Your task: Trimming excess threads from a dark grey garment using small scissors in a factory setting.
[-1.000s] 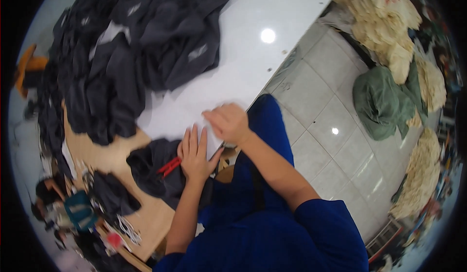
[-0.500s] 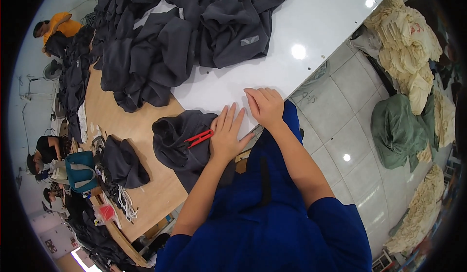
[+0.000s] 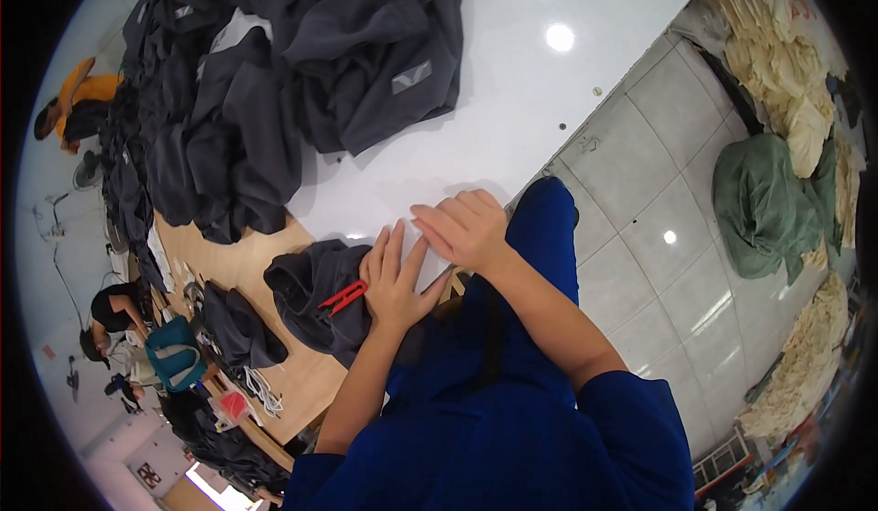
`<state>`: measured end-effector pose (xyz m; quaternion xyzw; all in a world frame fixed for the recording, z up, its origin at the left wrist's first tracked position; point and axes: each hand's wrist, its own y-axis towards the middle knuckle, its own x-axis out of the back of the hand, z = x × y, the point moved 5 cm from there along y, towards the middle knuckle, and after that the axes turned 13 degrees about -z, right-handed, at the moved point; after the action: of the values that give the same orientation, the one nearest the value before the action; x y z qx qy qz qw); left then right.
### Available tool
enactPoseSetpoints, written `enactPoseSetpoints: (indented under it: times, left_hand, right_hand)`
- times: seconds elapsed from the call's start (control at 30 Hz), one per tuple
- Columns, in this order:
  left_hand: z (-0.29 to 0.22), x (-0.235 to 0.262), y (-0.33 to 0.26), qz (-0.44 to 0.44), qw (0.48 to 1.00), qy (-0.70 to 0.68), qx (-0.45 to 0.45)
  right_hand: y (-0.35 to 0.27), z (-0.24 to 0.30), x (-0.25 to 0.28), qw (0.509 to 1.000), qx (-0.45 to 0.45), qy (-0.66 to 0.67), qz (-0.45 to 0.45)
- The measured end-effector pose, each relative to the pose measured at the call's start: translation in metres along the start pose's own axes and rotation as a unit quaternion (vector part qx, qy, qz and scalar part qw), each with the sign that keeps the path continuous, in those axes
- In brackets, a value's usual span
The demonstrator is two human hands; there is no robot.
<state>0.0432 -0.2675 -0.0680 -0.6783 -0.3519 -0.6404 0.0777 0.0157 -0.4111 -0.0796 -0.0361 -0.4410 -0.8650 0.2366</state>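
Observation:
My left hand (image 3: 396, 282) lies with its fingers spread, partly over the corner of the white tabletop (image 3: 512, 118) and beside a crumpled dark grey garment (image 3: 297, 282). Red thread snips (image 3: 343, 299) rest over that garment, one end touching the outer side of this hand. Whether they are hooked on a finger I cannot tell. Just right of the left fingertips is my right hand (image 3: 466, 229), its fingers bent and pressed together with the thumb. What is pinched there, if anything, is too small to make out.
A heap of dark grey garments (image 3: 366, 54) with pale patches covers the table's far left. On the wooden surface (image 3: 215, 255) lies another dark garment (image 3: 240, 324) near a teal bag (image 3: 176, 354). A green sack (image 3: 764, 205) and cream cloth piles (image 3: 777, 63) stand right. People work at left.
My right hand has shifted left, close against my left fingertips. The view has turned and moved, so the garment heap sits further left. The snips stay beside my left hand.

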Motion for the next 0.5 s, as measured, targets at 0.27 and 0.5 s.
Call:
enactPoseSetpoints:
  times: [0.27,0.5]
  left_hand:
    - [-0.005,-0.0029,0.0058,0.019,0.999,0.034,-0.008]
    - [-0.0062,-0.0076,0.0102,0.043,0.998,0.032,-0.013]
  right_hand:
    - [0.0015,-0.005,0.0033,0.999,-0.032,0.014,-0.007]
    - [0.0045,-0.0093,0.0073,0.998,-0.044,0.031,-0.041]
